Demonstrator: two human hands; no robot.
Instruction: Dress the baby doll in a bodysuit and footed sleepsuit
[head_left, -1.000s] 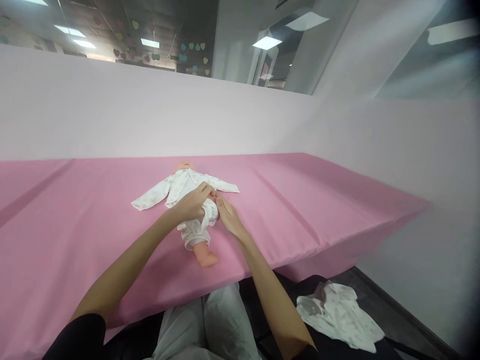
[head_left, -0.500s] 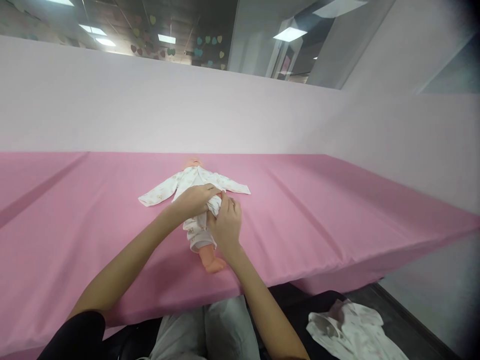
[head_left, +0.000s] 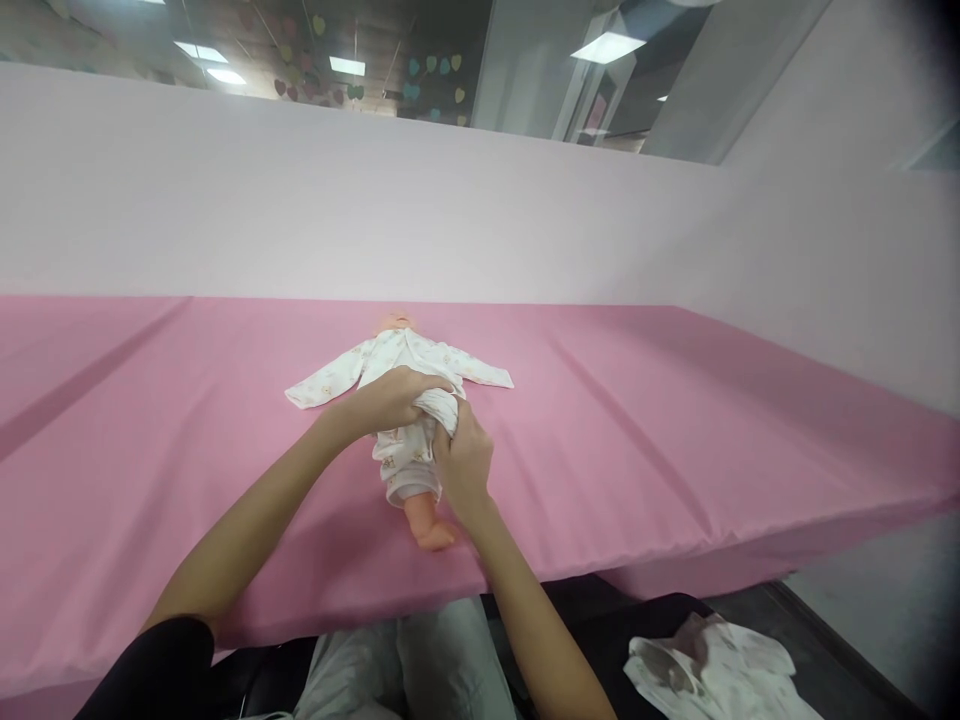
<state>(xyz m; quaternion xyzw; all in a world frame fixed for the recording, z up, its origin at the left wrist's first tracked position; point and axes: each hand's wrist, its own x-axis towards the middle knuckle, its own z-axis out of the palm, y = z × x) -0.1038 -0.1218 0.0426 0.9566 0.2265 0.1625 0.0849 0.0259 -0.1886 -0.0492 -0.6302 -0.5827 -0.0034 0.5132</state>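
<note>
A baby doll (head_left: 430, 522) lies on its back, its head toward the wall and one bare foot toward me. It wears a white patterned top (head_left: 401, 350) with the long sleeves spread out, and patterned trousers (head_left: 401, 447) bunched on the leg. My left hand (head_left: 401, 397) reaches across the doll's middle, fingers closed on the bunched white cloth (head_left: 439, 405) of the trousers. On the right side of that cloth my right hand (head_left: 466, 450) is closed too, thumb toward me. The doll's other leg is hidden behind the cloth and my right hand.
The doll lies on a pink padded surface (head_left: 615, 440) with its front edge close to my lap. A white wall (head_left: 337, 200) rises behind it. More white patterned clothing (head_left: 727, 665) lies on a dark seat at lower right.
My hands have stretched the bunched trouser cloth, and more of its white band shows between them. My right hand's fingers have curled tighter. The whole view has shifted slightly.
</note>
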